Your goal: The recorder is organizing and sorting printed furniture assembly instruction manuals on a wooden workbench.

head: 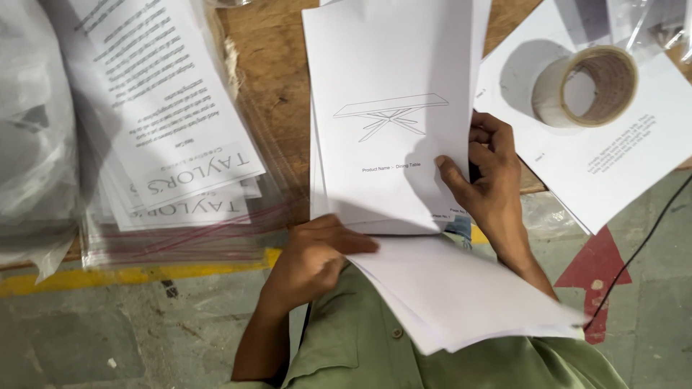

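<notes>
One wooden table carries one stack of bagged leaflets at left. At centre lies one sheaf of white sheets; the right hand pinches its right edge. The left hand grips a second, nearer sheaf. One tape roll sits far right.

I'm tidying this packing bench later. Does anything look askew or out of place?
The sheets under the left hand fan out past the bench edge. The tape roll sits on loose paper. The right hand pinches the drawing page.
</notes>
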